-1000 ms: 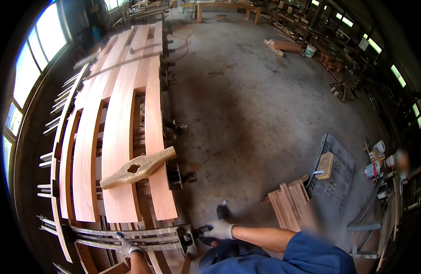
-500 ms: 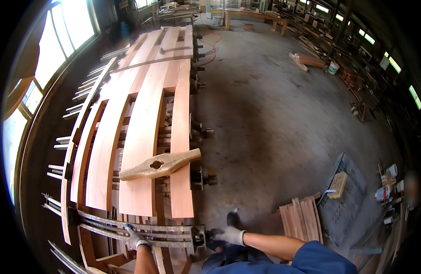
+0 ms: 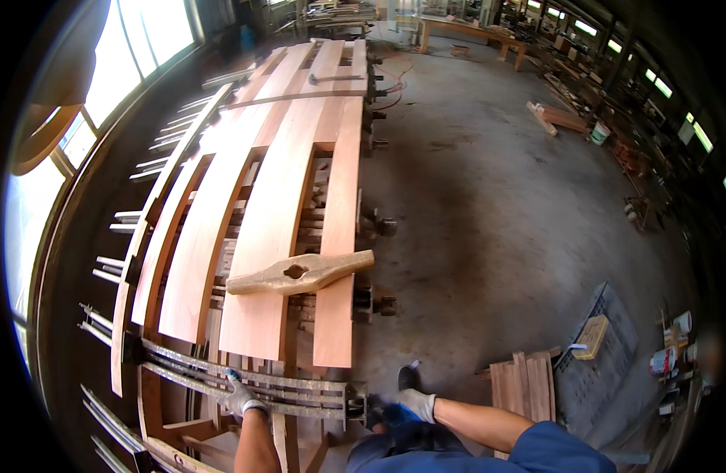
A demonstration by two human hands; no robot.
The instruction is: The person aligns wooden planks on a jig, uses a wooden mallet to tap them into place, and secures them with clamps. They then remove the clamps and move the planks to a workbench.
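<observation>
My left hand [image 3: 243, 396], in a pale glove with blue fingertips, closes over the bars of a long metal bar clamp [image 3: 300, 398]. The clamp lies crosswise by the near ends of the boards. At its right end, beside the clamp head [image 3: 355, 402], is my gloved right hand [image 3: 414, 404]; its fingers are smeared by motion, so their grip is unclear. Beyond the clamp, long pale wooden boards [image 3: 260, 252] lie side by side with gaps between them. Across two of them rests a wooden bar [image 3: 304, 272] with tapered ends and a hole in its middle.
More metal clamps [image 3: 115, 430] stick out along the left side. A long wooden strip [image 3: 146, 229] runs along the boards' left edge. Right of me, brown wood pieces [image 3: 524, 386] are stacked on the floor near a grey slab [image 3: 595, 370] bearing a yellow block [image 3: 591, 337].
The view has turned, so the boards and clamp appear farther right. My right hand has turned at the clamp's end, with blue showing on its glove. My left hand stays on the bars.
</observation>
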